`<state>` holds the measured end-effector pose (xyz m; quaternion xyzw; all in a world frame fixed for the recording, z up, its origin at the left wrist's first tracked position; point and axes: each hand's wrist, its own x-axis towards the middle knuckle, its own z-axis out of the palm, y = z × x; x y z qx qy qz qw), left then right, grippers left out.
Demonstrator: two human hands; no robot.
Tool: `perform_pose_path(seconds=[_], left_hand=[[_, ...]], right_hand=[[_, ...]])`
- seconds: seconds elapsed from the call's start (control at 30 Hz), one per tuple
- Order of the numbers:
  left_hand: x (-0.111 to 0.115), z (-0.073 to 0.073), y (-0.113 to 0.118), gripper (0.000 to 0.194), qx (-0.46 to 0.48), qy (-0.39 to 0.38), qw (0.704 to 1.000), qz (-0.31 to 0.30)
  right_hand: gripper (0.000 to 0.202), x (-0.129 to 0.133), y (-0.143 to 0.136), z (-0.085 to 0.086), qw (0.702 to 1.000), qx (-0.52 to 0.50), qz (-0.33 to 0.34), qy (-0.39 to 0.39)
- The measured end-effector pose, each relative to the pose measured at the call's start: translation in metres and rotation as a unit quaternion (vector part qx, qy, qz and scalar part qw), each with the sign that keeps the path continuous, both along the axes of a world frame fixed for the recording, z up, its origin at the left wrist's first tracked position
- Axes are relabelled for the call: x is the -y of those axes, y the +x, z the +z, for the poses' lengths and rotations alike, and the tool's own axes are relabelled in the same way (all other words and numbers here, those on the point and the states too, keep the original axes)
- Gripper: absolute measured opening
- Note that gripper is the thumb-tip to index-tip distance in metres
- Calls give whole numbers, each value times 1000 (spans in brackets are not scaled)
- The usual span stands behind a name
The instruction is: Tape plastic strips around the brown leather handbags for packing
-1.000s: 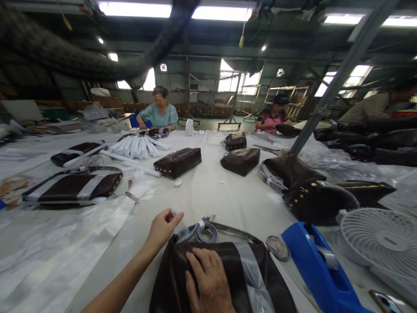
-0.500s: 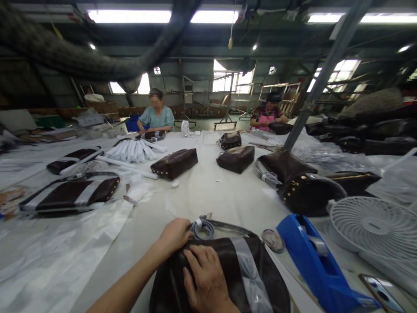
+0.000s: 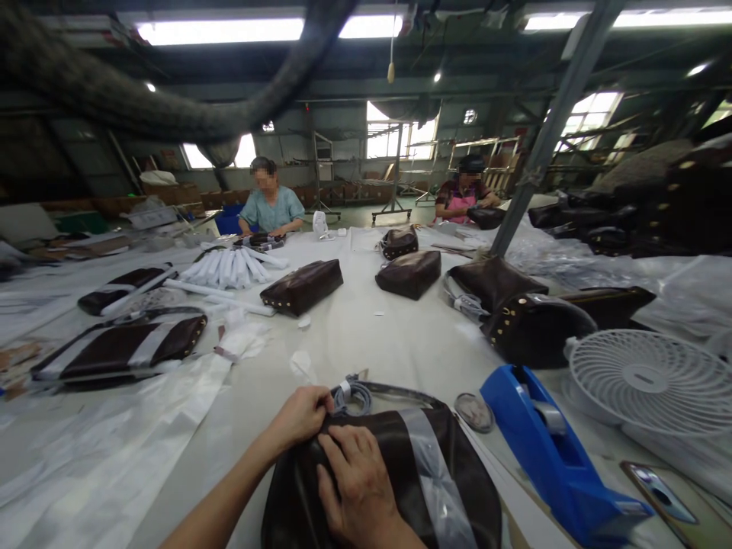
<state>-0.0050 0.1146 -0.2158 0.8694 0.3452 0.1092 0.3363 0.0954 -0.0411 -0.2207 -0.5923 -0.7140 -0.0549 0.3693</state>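
Observation:
A dark brown leather handbag (image 3: 400, 446) lies in front of me, with a strip of clear film (image 3: 438, 480) across its right part. My left hand (image 3: 303, 415) is closed at the bag's upper left corner, its fingertips partly hidden. Spread over the bag's front, my right hand (image 3: 360, 484) rests with fingers apart, holding nothing. A coiled grey strap (image 3: 355, 398), bound with a white band, sits just beyond my left fingers. Behind the bag's top edge runs its handle (image 3: 406, 393).
To the right stand a blue tape dispenser (image 3: 557, 457), a round fan (image 3: 646, 381) and a phone (image 3: 663, 496). More brown bags (image 3: 303, 286) lie across the white table (image 3: 354, 335), with white rolls (image 3: 232, 268) at left. Two people work at the far side.
The view has shifted slightly, so most things sit a little further left. My left hand's fingers look more curled at the bag's corner. My right hand stays on the bag.

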Motion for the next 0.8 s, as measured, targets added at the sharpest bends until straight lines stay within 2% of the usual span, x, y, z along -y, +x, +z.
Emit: perform_pose_path(seconds=[0.23,0.47,0.57,0.63,0.7,0.8], left_hand=[[6,7,11,28,-30,-2,999,-39],[-3,-2,32,10,-80,-7,996,34],[1,1,34,21,-41,-17,998,51],[2,7,24,29,9,-29,998,60],[-1,13,8,41,66,-31,991,108],[-14,19,-20,61,132,-22,961,243]], right_hand=[[33,2,-1,1,1000,-9,1,-5],[34,2,-2,2,1000,-11,-4,-27],[33,3,-2,1,1000,-8,-3,-19],[33,3,-2,1,1000,-9,-2,-13],[33,4,-2,1,1000,-14,-1,-10],[35,3,-2,1,1000,-18,1,-12]])
